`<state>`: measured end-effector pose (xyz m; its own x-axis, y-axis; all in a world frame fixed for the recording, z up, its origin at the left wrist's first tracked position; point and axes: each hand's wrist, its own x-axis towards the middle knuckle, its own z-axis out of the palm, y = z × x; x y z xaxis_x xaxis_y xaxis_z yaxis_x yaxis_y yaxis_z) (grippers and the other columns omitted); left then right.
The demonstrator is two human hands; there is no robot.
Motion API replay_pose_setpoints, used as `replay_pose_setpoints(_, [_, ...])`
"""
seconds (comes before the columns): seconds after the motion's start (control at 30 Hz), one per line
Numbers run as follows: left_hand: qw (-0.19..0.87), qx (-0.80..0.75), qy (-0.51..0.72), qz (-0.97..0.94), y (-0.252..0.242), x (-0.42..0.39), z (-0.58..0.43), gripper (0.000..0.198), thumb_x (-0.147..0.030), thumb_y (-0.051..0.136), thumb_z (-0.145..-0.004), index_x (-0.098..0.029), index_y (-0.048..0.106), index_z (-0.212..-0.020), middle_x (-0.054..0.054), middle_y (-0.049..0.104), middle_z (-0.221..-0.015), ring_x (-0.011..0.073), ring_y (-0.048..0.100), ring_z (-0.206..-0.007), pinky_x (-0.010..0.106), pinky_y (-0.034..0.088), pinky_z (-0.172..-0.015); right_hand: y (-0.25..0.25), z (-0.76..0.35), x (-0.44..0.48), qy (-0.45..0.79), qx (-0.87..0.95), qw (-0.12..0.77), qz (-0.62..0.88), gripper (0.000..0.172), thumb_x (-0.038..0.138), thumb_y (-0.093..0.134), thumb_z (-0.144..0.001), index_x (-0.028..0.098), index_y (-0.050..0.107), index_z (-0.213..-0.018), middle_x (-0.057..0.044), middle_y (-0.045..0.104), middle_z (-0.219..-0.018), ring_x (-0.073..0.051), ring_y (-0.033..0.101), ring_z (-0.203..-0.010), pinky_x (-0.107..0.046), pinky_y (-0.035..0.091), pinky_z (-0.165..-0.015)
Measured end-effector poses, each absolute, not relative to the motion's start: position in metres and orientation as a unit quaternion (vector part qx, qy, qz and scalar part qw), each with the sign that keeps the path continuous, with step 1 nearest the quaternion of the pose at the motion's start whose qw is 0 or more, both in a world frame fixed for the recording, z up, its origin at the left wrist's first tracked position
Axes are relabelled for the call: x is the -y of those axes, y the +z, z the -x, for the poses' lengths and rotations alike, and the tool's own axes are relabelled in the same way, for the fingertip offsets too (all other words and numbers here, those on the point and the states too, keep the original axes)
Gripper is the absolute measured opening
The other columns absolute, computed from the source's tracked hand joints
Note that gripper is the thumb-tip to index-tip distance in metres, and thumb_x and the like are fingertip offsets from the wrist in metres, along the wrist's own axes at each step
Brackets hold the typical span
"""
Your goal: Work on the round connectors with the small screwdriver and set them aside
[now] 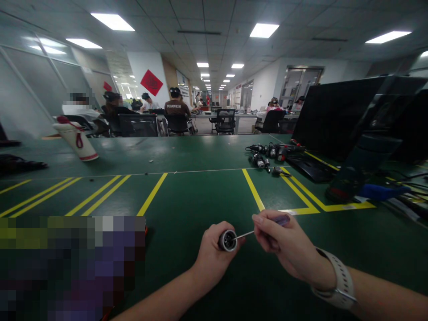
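My left hand (216, 252) is wrapped round a round metal connector (228, 240), its open end turned toward me. Dark holes or contacts show inside the silvery rim. In a pinch grip, my right hand (279, 236) has a thin screwdriver (245, 234) with a purplish handle. The shaft runs left to the connector, and its tip is at the right side of the open end. Whether the tip touches a screw is too small to tell. A light watch strap circles my right wrist.
Several metal connectors (261, 158) lie on the green table (200, 191) at the back right, near a black monitor (334, 116). A dark cylinder (363, 167) stands at right. Yellow tape marks the tabletop. A white bottle (78, 141) stands far left; a blurred-out area covers the lower left.
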<state>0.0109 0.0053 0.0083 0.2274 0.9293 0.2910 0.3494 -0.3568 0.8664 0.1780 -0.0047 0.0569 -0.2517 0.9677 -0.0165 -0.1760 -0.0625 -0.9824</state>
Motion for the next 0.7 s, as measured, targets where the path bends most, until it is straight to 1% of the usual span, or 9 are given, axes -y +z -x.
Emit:
replay_pose_setpoints(0.1, [0.340, -0.450, 0.434, -0.702, 0.008, -0.005, -0.011, 0.020, -0.028, 0.065, -0.073, -0.019, 0.050, -0.063, -0.004, 0.050, -0.059, 0.0120, 0.045, -0.054, 0.023, 0.036, -0.051, 0.059, -0.179, 0.006, 0.596, 0.525, 0.468, 0.387, 0.032, 0.041, 0.062, -0.082, 0.016, 0.057, -0.062, 0.006, 0.049, -0.046, -0.005, 0.039, -0.040, -0.017, 0.025, -0.038])
replay_pose_setpoints(0.17, [0.329, -0.450, 0.436, -0.707, 0.008, -0.005, -0.011, 0.019, -0.027, 0.065, -0.073, -0.019, 0.051, -0.063, -0.004, 0.051, -0.060, 0.0122, 0.045, -0.055, 0.023, 0.036, -0.051, 0.062, -0.182, 0.008, 0.552, 0.590, 0.456, 0.373, 0.032, 0.038, 0.058, -0.085, 0.016, 0.058, -0.063, 0.005, 0.050, -0.049, -0.006, 0.043, -0.043, -0.019, 0.030, -0.042])
replay_pose_setpoints(0.27, [0.307, -0.452, 0.423, -0.723, 0.009, -0.004, -0.010, 0.014, -0.024, 0.064, -0.073, -0.019, 0.054, -0.064, -0.002, 0.055, -0.062, 0.0138, 0.049, -0.058, 0.024, 0.037, -0.054, 0.070, -0.185, 0.013, 0.468, 0.694, 0.415, 0.356, 0.033, 0.035, 0.052, -0.090, 0.017, 0.057, -0.063, 0.005, 0.049, -0.050, -0.008, 0.044, -0.047, -0.022, 0.036, -0.047])
replay_pose_setpoints(0.33, [0.289, -0.452, 0.414, -0.736, 0.010, -0.004, -0.010, 0.013, -0.022, 0.064, -0.072, -0.019, 0.055, -0.063, -0.001, 0.057, -0.061, 0.0149, 0.050, -0.060, 0.025, 0.037, -0.055, 0.073, -0.186, 0.017, 0.420, 0.739, 0.393, 0.352, 0.033, 0.033, 0.050, -0.090, 0.017, 0.055, -0.062, 0.005, 0.047, -0.051, -0.009, 0.044, -0.047, -0.024, 0.036, -0.049])
replay_pose_setpoints(0.4, [0.277, -0.452, 0.409, -0.742, 0.011, -0.003, -0.010, 0.012, -0.021, 0.064, -0.070, -0.019, 0.055, -0.062, -0.001, 0.057, -0.061, 0.0154, 0.050, -0.060, 0.025, 0.037, -0.055, 0.073, -0.186, 0.018, 0.407, 0.751, 0.384, 0.350, 0.032, 0.032, 0.050, -0.089, 0.017, 0.054, -0.061, 0.005, 0.047, -0.051, -0.009, 0.044, -0.048, -0.024, 0.037, -0.050])
replay_pose_setpoints(0.5, [0.277, -0.455, 0.406, -0.742, 0.011, -0.003, -0.011, 0.012, -0.021, 0.064, -0.071, -0.019, 0.055, -0.063, -0.002, 0.055, -0.061, 0.0151, 0.050, -0.060, 0.025, 0.037, -0.055, 0.068, -0.185, 0.014, 0.480, 0.695, 0.404, 0.352, 0.031, 0.034, 0.053, -0.089, 0.017, 0.057, -0.063, 0.006, 0.048, -0.049, -0.008, 0.044, -0.046, -0.022, 0.035, -0.047])
replay_pose_setpoints(0.6, [0.287, -0.453, 0.407, -0.740, 0.011, -0.002, -0.010, 0.016, -0.024, 0.064, -0.073, -0.019, 0.053, -0.063, -0.003, 0.053, -0.060, 0.0139, 0.048, -0.058, 0.024, 0.037, -0.055, 0.061, -0.184, 0.008, 0.574, 0.593, 0.439, 0.356, 0.032, 0.038, 0.058, -0.086, 0.016, 0.057, -0.062, 0.007, 0.048, -0.047, -0.006, 0.042, -0.042, -0.019, 0.029, -0.041])
replay_pose_setpoints(0.7, [0.294, -0.448, 0.413, -0.737, 0.011, -0.003, -0.011, 0.018, -0.025, 0.065, -0.073, -0.019, 0.051, -0.062, -0.004, 0.051, -0.060, 0.0129, 0.046, -0.057, 0.024, 0.037, -0.054, 0.057, -0.182, 0.005, 0.616, 0.525, 0.454, 0.372, 0.032, 0.040, 0.063, -0.081, 0.016, 0.056, -0.061, 0.007, 0.048, -0.046, -0.005, 0.039, -0.039, -0.018, 0.024, -0.038])
